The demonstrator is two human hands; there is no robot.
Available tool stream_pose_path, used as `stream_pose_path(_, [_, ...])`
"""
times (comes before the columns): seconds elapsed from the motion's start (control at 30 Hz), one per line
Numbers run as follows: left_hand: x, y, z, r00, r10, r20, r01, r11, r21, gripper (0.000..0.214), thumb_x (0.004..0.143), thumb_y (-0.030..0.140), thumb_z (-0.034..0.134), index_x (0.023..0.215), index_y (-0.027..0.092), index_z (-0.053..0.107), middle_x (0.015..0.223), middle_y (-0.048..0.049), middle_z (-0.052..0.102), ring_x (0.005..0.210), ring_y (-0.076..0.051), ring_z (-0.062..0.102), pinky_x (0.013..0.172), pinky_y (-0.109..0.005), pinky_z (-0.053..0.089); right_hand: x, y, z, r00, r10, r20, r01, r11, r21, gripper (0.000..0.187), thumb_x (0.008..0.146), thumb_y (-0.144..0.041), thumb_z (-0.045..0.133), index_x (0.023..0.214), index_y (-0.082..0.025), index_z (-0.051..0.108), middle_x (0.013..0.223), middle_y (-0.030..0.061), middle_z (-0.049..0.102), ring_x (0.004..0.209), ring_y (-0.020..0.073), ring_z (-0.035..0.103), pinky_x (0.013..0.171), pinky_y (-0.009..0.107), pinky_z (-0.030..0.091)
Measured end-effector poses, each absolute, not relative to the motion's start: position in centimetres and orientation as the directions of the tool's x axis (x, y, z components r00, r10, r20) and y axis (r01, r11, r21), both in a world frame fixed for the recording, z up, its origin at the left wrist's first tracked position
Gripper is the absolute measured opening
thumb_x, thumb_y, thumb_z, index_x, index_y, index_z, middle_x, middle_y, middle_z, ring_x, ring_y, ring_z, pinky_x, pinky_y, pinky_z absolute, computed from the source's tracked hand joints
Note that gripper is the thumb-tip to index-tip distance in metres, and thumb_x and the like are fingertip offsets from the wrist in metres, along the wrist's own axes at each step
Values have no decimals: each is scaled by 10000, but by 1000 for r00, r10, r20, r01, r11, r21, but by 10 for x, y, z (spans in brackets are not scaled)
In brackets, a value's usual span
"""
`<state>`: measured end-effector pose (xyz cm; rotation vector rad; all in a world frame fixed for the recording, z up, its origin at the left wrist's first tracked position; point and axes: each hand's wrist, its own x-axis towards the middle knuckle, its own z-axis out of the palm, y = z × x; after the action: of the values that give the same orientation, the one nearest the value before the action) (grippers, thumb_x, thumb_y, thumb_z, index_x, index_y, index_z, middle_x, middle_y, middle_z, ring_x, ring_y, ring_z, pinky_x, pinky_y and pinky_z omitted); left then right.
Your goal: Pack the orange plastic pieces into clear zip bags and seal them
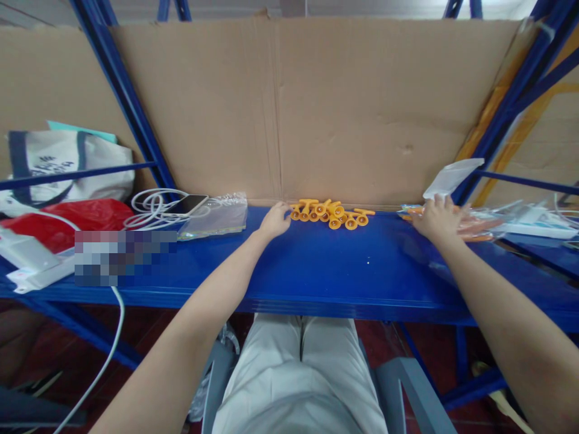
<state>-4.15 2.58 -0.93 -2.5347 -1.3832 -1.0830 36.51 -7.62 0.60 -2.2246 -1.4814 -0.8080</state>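
Note:
A row of small orange plastic pipes (335,214) with cup-shaped ends is heaped on the blue shelf, close to the cardboard backing. My left hand (275,222) rests at the left end of this heap, fingers loosely bent and apart, the tips touching or nearly touching the nearest pipe. Far to the right, my right hand (438,220) lies over a pile of clear plastic packets (486,223) with orange contents, its fingers spread. A whitish translucent sheet or bag (453,176) stands up just behind those fingertips. What lies under the right palm is hidden.
The blue shelf (325,277) ends at a front edge above my lap. On its left are a stack of clear bags (217,216), a coiled white cable (156,208), a power strip (43,271), a red bag (99,216) and a canvas bag (90,166). Blue posts flank the cardboard (353,108).

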Motion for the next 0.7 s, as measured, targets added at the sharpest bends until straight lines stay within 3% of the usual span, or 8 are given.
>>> stream_pose_path(0.17, [-43, 20, -9, 321, 840, 437, 874, -440, 204, 391, 831, 181, 533, 1197, 179, 669, 1310, -108, 632, 1252, -271, 562, 1099, -428, 440, 304, -56, 23, 157, 782, 603, 979, -201, 6, 463, 912, -269, 435, 1315, -88, 574, 1426, 232, 524, 1342, 359, 449, 1080, 631, 312])
stream_pose_path(0.27, [-44, 14, -4, 244, 900, 362, 932, -321, 169, 453, 854, 209, 524, 1298, 183, 613, 1389, -115, 590, 1307, -278, 524, 1109, -411, 428, 272, -40, 34, 188, 877, 441, 981, -193, -34, 434, 900, -263, 472, 1270, -91, 621, 1334, 221, 607, 1267, 341, 544, 1029, 511, 428])
stream_pose_path(0.4, [-49, 6, 4, 82, 952, 293, 985, -122, 123, 505, 865, 217, 497, 1361, 154, 566, 1439, -157, 548, 1354, -317, 482, 1141, -468, 381, 243, -26, 37, 176, 963, 203, 983, -164, -78, 464, 878, -334, 568, 1303, -156, 627, 1354, 172, 620, 1267, 335, 569, 1017, 458, 464])
stream_pose_path(0.53, [-61, 2, 10, -110, 958, 266, 990, 81, 117, 550, 858, 239, 482, 1388, 103, 542, 1489, -211, 487, 1413, -370, 401, 1173, -591, 279, 233, -22, 20, 145, 942, 304, 982, -98, -162, 518, 916, -329, 527, 1401, -148, 547, 1438, 170, 557, 1323, 320, 530, 1063, 464, 441])
stream_pose_path(0.7, [-79, 7, 11, -293, 945, 144, 950, 271, 153, 676, 800, 245, 532, 1456, 93, 481, 1569, -237, 368, 1479, -419, 265, 1160, -708, 161, 236, -19, -1, 47, 942, 332, 987, 7, -160, 403, 932, -286, 484, 1283, -161, 639, 1384, 141, 611, 1311, 291, 544, 1064, 438, 447])
